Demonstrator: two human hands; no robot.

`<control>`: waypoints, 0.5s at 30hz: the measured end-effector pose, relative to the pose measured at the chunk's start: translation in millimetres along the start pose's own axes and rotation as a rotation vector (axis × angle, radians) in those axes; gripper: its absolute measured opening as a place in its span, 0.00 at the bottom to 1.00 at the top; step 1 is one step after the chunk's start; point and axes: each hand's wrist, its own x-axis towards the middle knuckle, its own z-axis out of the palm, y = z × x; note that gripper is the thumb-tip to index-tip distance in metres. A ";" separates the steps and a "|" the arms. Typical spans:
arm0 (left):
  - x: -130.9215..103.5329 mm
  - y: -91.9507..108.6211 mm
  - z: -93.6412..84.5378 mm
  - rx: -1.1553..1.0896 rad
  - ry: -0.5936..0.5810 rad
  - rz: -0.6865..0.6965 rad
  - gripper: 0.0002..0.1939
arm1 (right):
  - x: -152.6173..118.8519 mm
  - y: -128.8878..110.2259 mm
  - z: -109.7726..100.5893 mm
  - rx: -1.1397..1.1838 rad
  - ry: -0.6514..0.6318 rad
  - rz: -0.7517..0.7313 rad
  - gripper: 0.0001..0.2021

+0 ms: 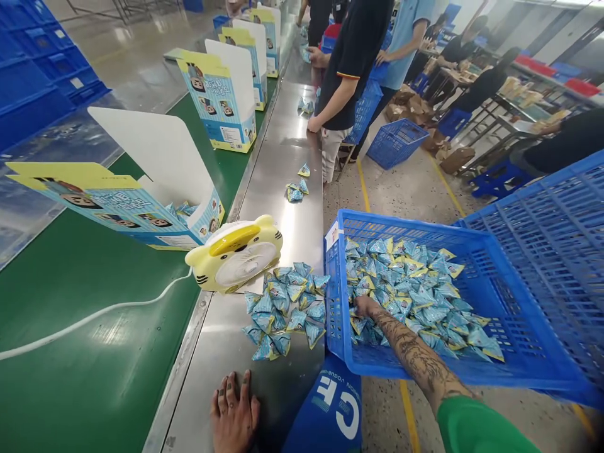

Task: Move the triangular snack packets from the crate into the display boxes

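The packets (415, 296) in the right basket (406, 221) and on the near counter (278, 141) are light blue with yellow patches. The basket is plain blue with a lattice of slots; the counter is silver-grey. Deep green covers the belt (108, 340) at left, crossed by a white cable (141, 304). The near animal-faced device (236, 257) is pale yellow with a brighter yellow brim and black stripes. The near left box (123, 204) pairs printed blue and yellow with a white inside. Dark line tattoos pattern the right forearm (410, 345), below a green sleeve (476, 428).
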 end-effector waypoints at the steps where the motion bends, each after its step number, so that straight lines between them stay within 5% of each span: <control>1: 0.5 0.3 -0.1 0.004 0.003 0.001 0.26 | -3.2 -1.4 -12.3 0.035 -0.015 0.010 0.12; 4: 1.5 1.1 -0.4 0.027 0.003 0.010 0.26 | -18.2 -8.9 -52.4 0.157 -0.011 -0.018 0.14; 8: 3.4 1.8 -2.7 0.062 -0.001 0.040 0.27 | -58.3 -34.8 -85.4 0.614 0.258 -0.274 0.22; 11: 5.5 2.6 -5.8 0.075 0.009 0.033 0.27 | -100.7 -69.6 -80.5 0.842 0.325 -0.457 0.25; 15: 7.8 4.5 -8.0 0.061 0.021 0.030 0.27 | -144.5 -130.7 -52.0 0.694 0.197 -0.569 0.23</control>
